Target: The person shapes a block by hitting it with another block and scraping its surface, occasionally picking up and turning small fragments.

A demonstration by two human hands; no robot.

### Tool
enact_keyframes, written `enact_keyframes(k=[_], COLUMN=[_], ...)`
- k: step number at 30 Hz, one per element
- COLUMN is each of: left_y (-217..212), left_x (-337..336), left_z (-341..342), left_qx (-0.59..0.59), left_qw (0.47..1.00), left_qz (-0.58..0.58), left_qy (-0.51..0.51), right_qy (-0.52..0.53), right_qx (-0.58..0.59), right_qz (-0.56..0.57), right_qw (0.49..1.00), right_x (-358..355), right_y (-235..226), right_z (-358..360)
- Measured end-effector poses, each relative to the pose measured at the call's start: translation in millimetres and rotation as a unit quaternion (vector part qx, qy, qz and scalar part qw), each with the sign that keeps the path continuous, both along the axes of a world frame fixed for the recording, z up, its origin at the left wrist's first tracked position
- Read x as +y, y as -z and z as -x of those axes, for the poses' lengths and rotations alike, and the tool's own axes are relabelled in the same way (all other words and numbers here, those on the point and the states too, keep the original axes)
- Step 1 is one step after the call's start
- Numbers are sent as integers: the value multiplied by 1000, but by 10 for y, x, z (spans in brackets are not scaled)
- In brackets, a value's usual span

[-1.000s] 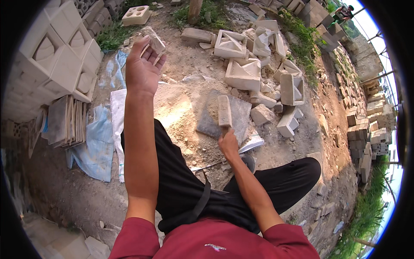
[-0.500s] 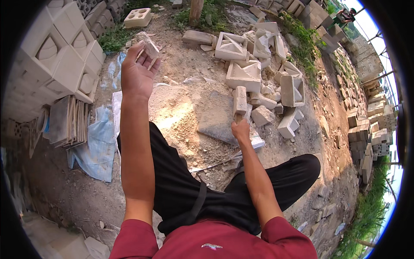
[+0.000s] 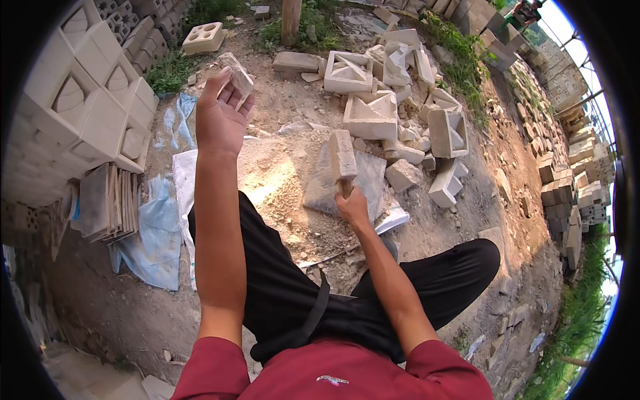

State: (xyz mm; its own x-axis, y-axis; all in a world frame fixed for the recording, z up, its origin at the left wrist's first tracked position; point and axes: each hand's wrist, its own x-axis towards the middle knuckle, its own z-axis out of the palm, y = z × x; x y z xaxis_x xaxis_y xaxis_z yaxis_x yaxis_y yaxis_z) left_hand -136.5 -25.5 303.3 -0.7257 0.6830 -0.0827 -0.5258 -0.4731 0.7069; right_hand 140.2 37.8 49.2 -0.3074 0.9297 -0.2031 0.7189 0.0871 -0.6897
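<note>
My left hand [image 3: 222, 128] is raised at the upper left, thumb and fingers around a rough piece of broken block [image 3: 239, 75]. In my right hand [image 3: 354, 206], closed round its short wooden handle, is a dusty hammer [image 3: 343, 153] with a blocky, pale-coated head. The hammer head is in front of a flat grey slab [image 3: 320, 190] on the ground; whether they touch I cannot tell. Crumbled rubble and pale dust [image 3: 267, 175] cover the ground between my legs, left of the slab.
Broken moulded blocks [image 3: 371, 115] pile up beyond the slab, to the right. Stacked cream blocks [image 3: 100, 87] form a wall at left, with thin boards [image 3: 113, 200] and a blue sheet [image 3: 157, 233] below. A wooden post [image 3: 291, 23] stands at the far side.
The hammer and my right hand have moved left, over the slab. My left hand, still holding the broken piece, has shifted slightly right and down. The view has moved a little.
</note>
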Motion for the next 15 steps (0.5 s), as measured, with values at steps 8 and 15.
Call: enact_keyframes(k=[8,15], left_y=[56,216], left_x=[165,294], left_z=[-127,-344], left_qx=[4,68], left_qw=[1000,991], left_qz=[18,71], left_qy=[22,89], right_qy=[57,-73], right_qx=[-64,-46], right_qz=[22,77], right_qw=[996,993], right_x=[-92,-107], right_y=[329,160], right_z=[-307,-311])
